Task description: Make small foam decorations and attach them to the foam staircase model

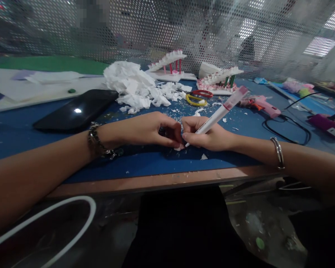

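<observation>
Slanting white pen (212, 121), pinkish cap (236, 97) uppermost, right fingers (193, 139) gripping, left fingers (168, 141) pinching pale scrap (179, 148)

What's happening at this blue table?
Someone is working with both hands. The right hand holds a white pen, its tip pointing down beside a small pale piece at the fingers of the left hand. Whether they pinch it is hard to see. A heap of white scraps and a pink glue gun lie farther back.

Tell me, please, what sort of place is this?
Probably a craft workshop or classroom: on a blue tabletop are a pink glue gun, a heap of white scraps and a small stair-like model.
</observation>
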`<control>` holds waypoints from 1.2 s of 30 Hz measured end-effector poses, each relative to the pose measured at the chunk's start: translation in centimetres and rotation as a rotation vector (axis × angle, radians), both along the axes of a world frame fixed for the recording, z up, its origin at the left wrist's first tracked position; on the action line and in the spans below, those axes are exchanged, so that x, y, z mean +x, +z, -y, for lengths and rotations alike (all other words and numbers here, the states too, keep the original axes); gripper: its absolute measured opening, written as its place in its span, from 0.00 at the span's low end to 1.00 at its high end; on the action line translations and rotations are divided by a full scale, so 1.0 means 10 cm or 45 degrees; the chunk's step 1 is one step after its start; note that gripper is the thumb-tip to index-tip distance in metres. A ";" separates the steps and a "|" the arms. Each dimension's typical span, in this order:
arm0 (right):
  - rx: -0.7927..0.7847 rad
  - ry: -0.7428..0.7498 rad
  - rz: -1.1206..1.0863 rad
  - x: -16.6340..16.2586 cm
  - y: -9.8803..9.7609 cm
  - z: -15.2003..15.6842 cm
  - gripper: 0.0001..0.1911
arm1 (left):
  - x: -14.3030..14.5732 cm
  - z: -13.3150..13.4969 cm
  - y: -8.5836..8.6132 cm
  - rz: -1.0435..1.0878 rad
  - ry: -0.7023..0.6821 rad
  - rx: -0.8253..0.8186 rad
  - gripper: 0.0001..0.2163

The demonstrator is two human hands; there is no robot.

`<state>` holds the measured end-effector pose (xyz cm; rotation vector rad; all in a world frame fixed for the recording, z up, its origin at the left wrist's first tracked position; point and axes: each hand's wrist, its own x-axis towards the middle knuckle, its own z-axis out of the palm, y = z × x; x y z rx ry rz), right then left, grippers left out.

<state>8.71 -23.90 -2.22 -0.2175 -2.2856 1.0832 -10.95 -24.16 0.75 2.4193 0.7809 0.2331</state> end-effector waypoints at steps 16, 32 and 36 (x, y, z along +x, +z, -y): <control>0.014 -0.005 -0.028 0.00 0.01 0.00 0.11 | -0.01 0.00 0.01 -0.019 -0.042 0.033 0.07; -0.124 0.018 -0.104 -0.02 0.00 0.00 0.11 | -0.04 0.07 0.06 0.076 -0.263 0.199 0.04; -0.093 0.069 -0.080 -0.01 0.00 -0.01 0.11 | -0.05 0.07 0.05 0.084 -0.260 0.224 0.03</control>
